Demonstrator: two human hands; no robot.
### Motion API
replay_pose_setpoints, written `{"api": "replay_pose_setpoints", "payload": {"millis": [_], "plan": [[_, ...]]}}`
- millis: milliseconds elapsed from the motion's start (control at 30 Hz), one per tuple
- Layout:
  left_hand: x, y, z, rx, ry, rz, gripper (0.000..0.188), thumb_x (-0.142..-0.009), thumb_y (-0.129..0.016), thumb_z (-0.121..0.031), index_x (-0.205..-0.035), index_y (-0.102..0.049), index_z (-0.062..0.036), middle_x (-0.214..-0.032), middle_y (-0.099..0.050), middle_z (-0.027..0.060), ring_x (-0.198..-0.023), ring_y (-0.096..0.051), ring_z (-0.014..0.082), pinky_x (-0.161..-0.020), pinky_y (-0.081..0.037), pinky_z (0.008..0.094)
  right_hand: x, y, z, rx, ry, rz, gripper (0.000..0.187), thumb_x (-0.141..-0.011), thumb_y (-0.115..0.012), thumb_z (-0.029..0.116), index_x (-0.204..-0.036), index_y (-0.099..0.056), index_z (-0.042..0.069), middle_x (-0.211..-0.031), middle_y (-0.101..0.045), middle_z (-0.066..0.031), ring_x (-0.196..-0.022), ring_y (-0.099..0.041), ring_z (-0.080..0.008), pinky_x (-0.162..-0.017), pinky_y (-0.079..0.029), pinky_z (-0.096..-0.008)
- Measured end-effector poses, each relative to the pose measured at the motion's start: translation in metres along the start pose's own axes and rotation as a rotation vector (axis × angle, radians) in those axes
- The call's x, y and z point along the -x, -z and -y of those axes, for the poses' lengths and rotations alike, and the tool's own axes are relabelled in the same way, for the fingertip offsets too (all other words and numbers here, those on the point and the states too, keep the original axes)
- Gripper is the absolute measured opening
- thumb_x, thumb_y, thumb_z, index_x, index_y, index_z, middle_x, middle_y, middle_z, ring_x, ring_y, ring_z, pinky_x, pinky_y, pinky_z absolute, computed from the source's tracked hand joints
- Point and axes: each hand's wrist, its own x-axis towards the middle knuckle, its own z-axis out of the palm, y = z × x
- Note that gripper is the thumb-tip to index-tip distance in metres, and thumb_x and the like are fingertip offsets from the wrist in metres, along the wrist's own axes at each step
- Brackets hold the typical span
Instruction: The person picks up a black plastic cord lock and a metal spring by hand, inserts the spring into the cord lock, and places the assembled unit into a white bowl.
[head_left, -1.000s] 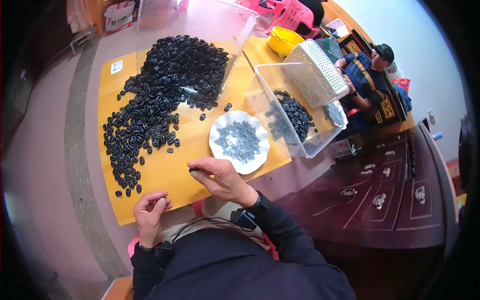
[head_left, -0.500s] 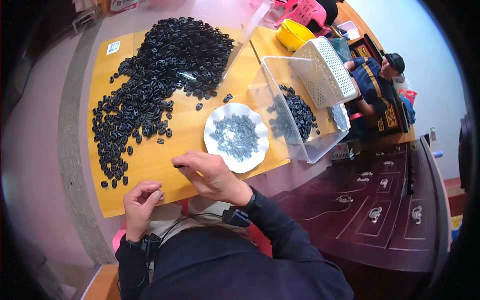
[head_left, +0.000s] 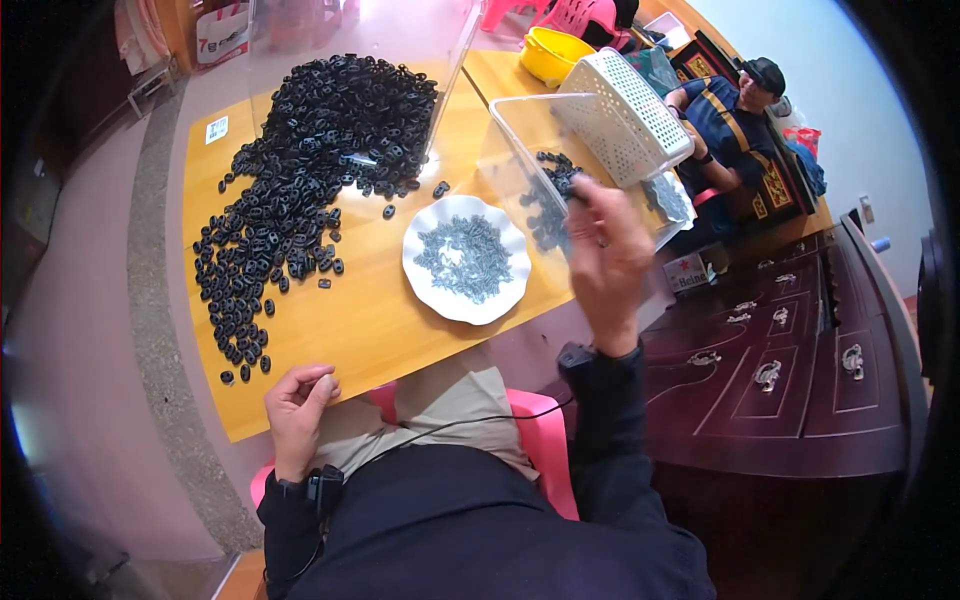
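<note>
My right hand [head_left: 608,255] is raised in front of the clear plastic bin [head_left: 520,150], slightly blurred, its fingertips pinching a small black plastic piece [head_left: 577,187]. Behind it, similar black pieces [head_left: 548,215] lie inside the bin. My left hand [head_left: 297,412] rests at the table's front edge, thumb against curled fingers; anything between them is too small to make out. A white scalloped plate [head_left: 417,283] holds many small greyish, shiny slivers [head_left: 462,262]. To its left spreads a large heap of black oval pieces with two holes [head_left: 340,125], trailing toward the near left.
Another clear bin [head_left: 450,90] lies tipped behind the heap. A white perforated basket [head_left: 630,120] and a yellow basin [head_left: 551,57] stand at the back right. Beyond the basket sits another person [head_left: 735,125]. Dark red drawers [head_left: 760,370] flank my right side.
My right hand has swung right and away from me, from in front of the plate to the clear bin, carrying the black piece. My left hand stays almost where it was.
</note>
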Motion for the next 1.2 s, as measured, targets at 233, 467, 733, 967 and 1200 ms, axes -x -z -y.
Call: {"api": "replay_pose_setpoints", "payload": {"millis": [233,467,733,967,1200], "plan": [[0.004,0.004,0.005,0.037,0.003,-0.032,0.014,-0.091,-0.062,-0.009,-0.1,-0.063,0.0013,-0.088,-0.064,0.0057,-0.076,-0.062,0.0101,-0.071,-0.053,0.0246,-0.006,0.028,-0.021,0.031,-0.13,-0.207,0.025,-0.088,-0.061,0.003,-0.113,-0.064,0.002,-0.085,-0.063,-0.0026,-0.069,-0.057,-0.0087,-0.064,-0.047,-0.0219],[0.008,0.003,0.003,0.074,0.021,-0.046,0.014,-0.09,-0.063,-0.01,-0.099,-0.063,0.0019,-0.086,-0.065,0.0061,-0.075,-0.062,0.0104,-0.071,-0.053,0.0245,0.005,0.032,-0.065,0.468,-0.379,-0.086,0.024,-0.088,-0.064,0.012,-0.108,-0.066,-0.001,-0.081,-0.067,-0.0058,-0.069,-0.06,-0.011,-0.065,-0.049,-0.026],[0.008,0.002,0.001,0.054,0.01,-0.068,0.014,-0.09,-0.062,-0.009,-0.098,-0.064,0.0023,-0.085,-0.065,0.0061,-0.074,-0.062,0.0107,-0.072,-0.053,0.0248,0.025,0.025,-0.008,-0.105,-0.384,-0.154,0.019,-0.09,-0.065,0.011,-0.104,-0.067,-0.001,-0.077,-0.064,0.0,-0.065,-0.056,-0.0057,-0.059,-0.045,-0.0185],[0.008,0.004,0.007,0.07,-0.004,-0.052,0.016,-0.089,-0.065,-0.008,-0.1,-0.065,0.0024,-0.086,-0.067,0.0062,-0.075,-0.064,0.0098,-0.072,-0.054,0.0228,0.069,-0.023,-0.007,-0.204,-0.28,0.272,0.011,-0.086,-0.065,0.001,-0.096,-0.065,-0.004,-0.075,-0.061,-0.0011,-0.063,-0.052,-0.0048,-0.055,-0.041,-0.0195],[0.01,0.005,0.008,0.103,0.001,-0.033,0.016,-0.089,-0.066,-0.009,-0.1,-0.065,0.0028,-0.086,-0.067,0.0054,-0.075,-0.063,0.0094,-0.071,-0.052,0.0219,0.086,-0.043,-0.019,-0.095,-0.249,0.439,0.015,-0.08,-0.068,0.002,-0.095,-0.066,-0.003,-0.076,-0.064,-0.0089,-0.057,-0.053,-0.0096,-0.053,-0.042,-0.0236]]}}
